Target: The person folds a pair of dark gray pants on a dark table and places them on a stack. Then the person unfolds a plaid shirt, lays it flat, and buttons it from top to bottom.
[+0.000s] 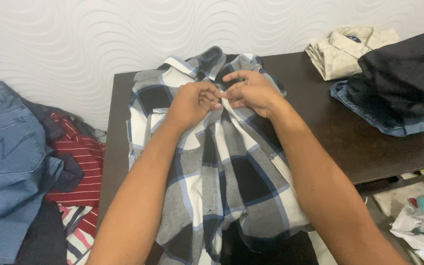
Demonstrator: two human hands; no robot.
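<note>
A plaid shirt lies lengthwise on the dark table, collar pointing toward the wavy white wall. Left hand and right hand each pinch its front placket just below the collar. Folded clothes sit at the table's far right.

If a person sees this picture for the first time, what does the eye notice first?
First, the two hands, left hand and right hand, meeting at the front of a plaid shirt spread on the dark table, pinching the fabric just below the collar. Next, folded clothes at the table's far right, and the heap of jeans at the left.
</note>
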